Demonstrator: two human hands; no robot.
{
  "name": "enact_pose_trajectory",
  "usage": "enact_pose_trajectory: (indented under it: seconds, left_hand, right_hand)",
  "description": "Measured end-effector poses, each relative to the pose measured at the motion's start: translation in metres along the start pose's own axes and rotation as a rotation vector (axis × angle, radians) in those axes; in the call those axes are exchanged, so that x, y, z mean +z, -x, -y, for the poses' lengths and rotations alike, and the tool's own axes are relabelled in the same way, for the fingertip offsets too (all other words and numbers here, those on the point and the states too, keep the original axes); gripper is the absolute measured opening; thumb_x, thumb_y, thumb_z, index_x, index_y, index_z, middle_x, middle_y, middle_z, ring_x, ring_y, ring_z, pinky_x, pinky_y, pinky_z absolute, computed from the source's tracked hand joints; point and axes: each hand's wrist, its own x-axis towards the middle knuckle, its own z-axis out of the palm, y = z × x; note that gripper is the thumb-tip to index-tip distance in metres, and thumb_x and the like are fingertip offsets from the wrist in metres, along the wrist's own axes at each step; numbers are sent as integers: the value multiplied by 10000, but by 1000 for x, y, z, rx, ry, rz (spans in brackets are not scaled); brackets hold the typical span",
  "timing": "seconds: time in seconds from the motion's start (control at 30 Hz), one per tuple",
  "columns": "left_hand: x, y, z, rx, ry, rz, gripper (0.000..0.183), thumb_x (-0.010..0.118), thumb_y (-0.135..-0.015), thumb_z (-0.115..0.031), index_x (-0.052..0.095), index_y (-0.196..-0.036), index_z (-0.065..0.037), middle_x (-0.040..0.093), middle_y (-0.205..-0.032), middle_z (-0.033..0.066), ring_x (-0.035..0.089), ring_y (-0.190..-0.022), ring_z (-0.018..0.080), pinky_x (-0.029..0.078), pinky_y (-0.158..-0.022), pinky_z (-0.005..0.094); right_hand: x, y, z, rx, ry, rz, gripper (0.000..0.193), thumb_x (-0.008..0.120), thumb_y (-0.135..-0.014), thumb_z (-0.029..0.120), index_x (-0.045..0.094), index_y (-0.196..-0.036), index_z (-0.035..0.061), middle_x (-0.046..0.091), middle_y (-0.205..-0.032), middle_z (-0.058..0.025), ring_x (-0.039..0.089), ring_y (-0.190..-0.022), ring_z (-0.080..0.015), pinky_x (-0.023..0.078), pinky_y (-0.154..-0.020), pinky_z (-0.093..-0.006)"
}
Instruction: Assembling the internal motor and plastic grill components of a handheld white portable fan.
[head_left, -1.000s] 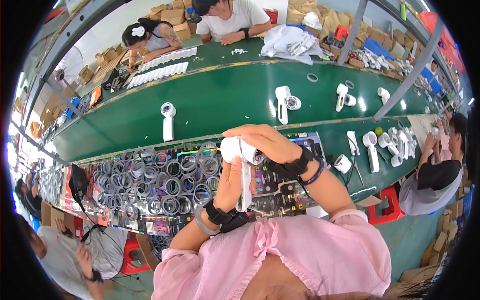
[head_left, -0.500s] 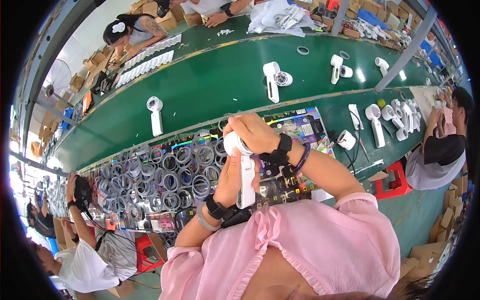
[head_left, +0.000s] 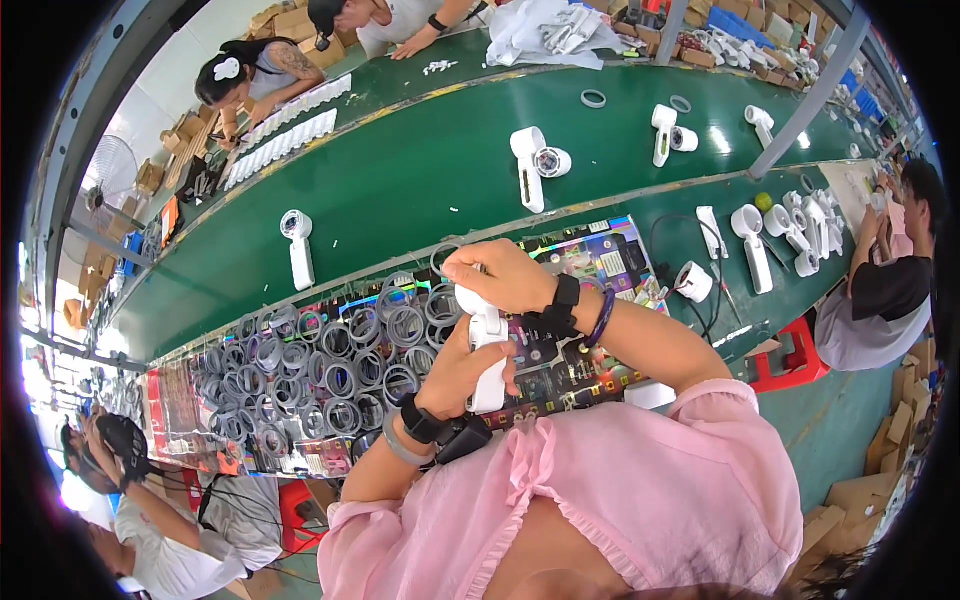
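Head view: white handheld device (head_left: 489, 388) held between both hands over the table (head_left: 672, 212).
Handle smooth, pale and straight, round head largely hidden; left grip (head_left: 458, 372) closed around the handle, right grip (head_left: 512, 277) clasped over the head. Grey rings (head_left: 341, 363) lie near, leftward.

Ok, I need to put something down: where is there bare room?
The green belt is bare, save tiny bits, between the leftmost fan and the next fan rightward. Crowded: the near bench, gray rings at left, more fans at right.
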Motion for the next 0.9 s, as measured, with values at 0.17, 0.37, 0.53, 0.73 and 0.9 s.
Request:
enact_pose_trajectory:
  seconds: [0.17,0.37,0.53,0.73,0.9]
  left_hand:
    - [-4,-2,-5,-125,141,71,291,576,-878,-49,433,-1131,-44,566,-814,89,593,-598,172,513,-473,317]
    - [-3,-2,-4,-147,168,57,230,608,-875,-92,471,-1056,-54,574,-668,95,577,-500,183,466,-423,290]
    - [-11,-6,-8,-172,185,44,255,579,-895,-86,468,-1119,-33,603,-895,100,636,-677,195,578,-560,336]
    - [-28,-19,-11,-218,-128,-110,283,611,-901,-144,491,-1127,-23,610,-968,111,657,-789,179,612,-600,347]
    - [-30,-35,-23,-200,-173,-59,261,605,-900,-165,497,-1096,-30,613,-768,72,610,-559,155,525,-478,288]
  right_hand:
    - [-6,3,-15,-230,80,10,282,491,-912,203,655,-872,-23,637,-773,-206,608,-718,-391,472,-651,-448]
    - [-11,1,-21,-314,75,92,326,464,-933,237,648,-844,-17,639,-807,-200,605,-763,-389,478,-684,-442]
    - [-13,-5,-28,-65,-84,211,527,350,-1010,370,686,-879,-14,669,-811,-159,631,-741,-295,486,-713,-374]
    - [-1,-25,-29,58,32,121,610,330,-1007,417,683,-748,-6,653,-691,-178,621,-635,-303,484,-653,-386]
    - [-4,-42,-30,321,149,86,600,384,-981,440,678,-656,30,648,-636,-152,632,-622,-329,491,-661,-418]
